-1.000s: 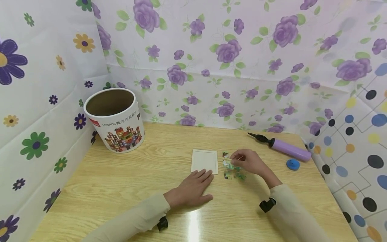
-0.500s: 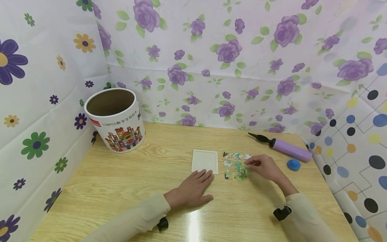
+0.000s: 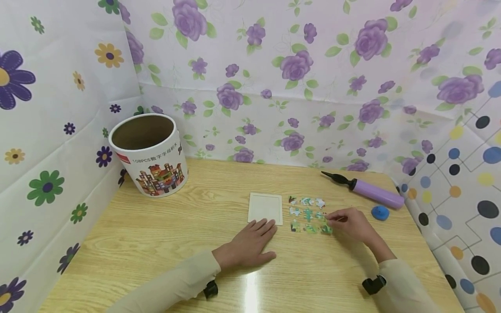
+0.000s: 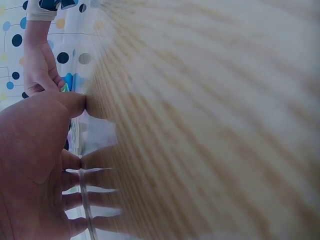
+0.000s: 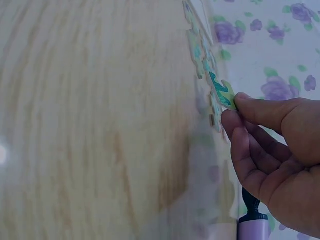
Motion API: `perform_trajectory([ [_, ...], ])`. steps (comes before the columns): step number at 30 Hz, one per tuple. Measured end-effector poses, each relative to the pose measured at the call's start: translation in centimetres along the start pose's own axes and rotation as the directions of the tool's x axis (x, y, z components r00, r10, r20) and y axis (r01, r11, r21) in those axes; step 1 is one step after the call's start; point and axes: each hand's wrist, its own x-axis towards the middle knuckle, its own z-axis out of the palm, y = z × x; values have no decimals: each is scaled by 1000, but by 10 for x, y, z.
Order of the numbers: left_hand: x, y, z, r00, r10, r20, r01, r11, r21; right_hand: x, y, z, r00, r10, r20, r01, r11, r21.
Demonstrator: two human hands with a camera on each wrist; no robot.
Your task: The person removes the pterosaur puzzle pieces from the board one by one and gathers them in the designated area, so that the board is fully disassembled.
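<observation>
Small jigsaw puzzle pieces (image 3: 308, 214) with green, white and blue print lie in loose rows to the right of a pale square puzzle tray (image 3: 265, 208). My right hand (image 3: 354, 224) is at the lower right of these rows. Between its thumb and forefinger it pinches a green puzzle piece (image 5: 223, 93), tilted close over the table. My left hand (image 3: 252, 248) lies flat with its fingers straight, fingertips at the tray's near edge. In the left wrist view the left palm (image 4: 32, 160) and fingers rest along the tabletop.
A large white printed bucket (image 3: 150, 156) stands at the back left. At the back right lie a purple hand pump (image 3: 375, 193) with a black nozzle and a small blue object (image 3: 380, 212). Patterned cloth (image 3: 274, 108) surrounds the wooden table (image 3: 176, 226).
My right hand has moved right and nearer to me, from the upper pieces to the lower right corner. The right-hand pieces now show, more spread out. My left hand has stayed in place.
</observation>
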Motion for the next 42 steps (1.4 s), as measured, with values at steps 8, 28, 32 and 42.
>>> perform_trajectory([
  [8,-1,1,-4,1000,-4,7,4,1000,-4,1,2,8,999,38,9,-38,999,-22],
  [28,0,0,0,1000,-6,11,6,999,-32,6,6,13,999,35,14,-35,998,-49],
  [32,0,0,1,1000,-3,7,3,1000,-22,9,-2,9,1000,26,3,-26,999,-31],
  [42,-1,-1,0,1000,10,-1,-10,1000,-24,24,-34,3,999,-51,-13,51,999,17],
])
